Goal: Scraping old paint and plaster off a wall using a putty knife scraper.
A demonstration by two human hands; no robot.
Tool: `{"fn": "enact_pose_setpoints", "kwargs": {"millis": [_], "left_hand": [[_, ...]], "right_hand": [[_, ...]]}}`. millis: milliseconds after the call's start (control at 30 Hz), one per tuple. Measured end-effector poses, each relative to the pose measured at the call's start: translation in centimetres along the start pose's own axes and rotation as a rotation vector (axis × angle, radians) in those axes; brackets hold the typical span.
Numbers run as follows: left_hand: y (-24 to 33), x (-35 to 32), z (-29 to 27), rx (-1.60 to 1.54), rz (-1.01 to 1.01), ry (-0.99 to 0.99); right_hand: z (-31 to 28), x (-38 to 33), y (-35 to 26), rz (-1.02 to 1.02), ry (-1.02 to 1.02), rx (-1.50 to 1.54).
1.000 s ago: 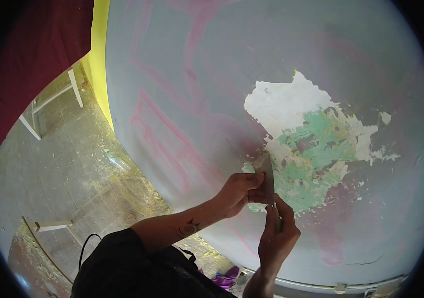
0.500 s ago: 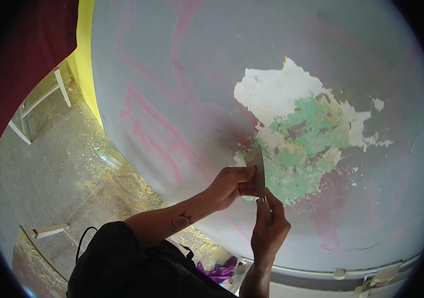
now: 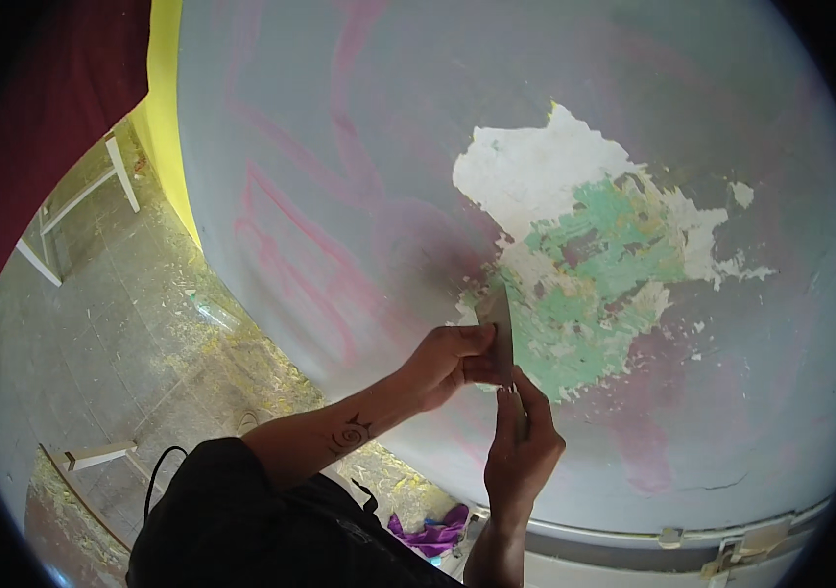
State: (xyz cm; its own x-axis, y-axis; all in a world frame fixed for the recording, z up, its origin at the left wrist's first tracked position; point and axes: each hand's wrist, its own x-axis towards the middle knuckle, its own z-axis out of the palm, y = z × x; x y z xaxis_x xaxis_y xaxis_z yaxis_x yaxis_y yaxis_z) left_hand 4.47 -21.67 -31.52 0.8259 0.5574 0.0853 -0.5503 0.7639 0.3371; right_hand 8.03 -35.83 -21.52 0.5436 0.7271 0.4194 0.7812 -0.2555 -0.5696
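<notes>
Both hands — left hand, right hand — grip scraper.

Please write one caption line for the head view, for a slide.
Both hands, left hand and right hand, hold a scraper against a pale wall beside a patch of stripped paint.
</notes>
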Motion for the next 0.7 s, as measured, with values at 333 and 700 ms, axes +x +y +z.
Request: {"fn": "enact_pose_setpoints", "kwargs": {"millis": [333,700], "left_hand": [[1.0,1.0,-0.5,0.008,0.001,0.007],[2.4,1.0,-0.7,0.08,0.127,-0.033]], "right_hand": [[1.0,1.0,-0.9,0.052,0.0,0.046],[1.8,2.1,-0.6,-0.003,-0.031,0.097]]}}
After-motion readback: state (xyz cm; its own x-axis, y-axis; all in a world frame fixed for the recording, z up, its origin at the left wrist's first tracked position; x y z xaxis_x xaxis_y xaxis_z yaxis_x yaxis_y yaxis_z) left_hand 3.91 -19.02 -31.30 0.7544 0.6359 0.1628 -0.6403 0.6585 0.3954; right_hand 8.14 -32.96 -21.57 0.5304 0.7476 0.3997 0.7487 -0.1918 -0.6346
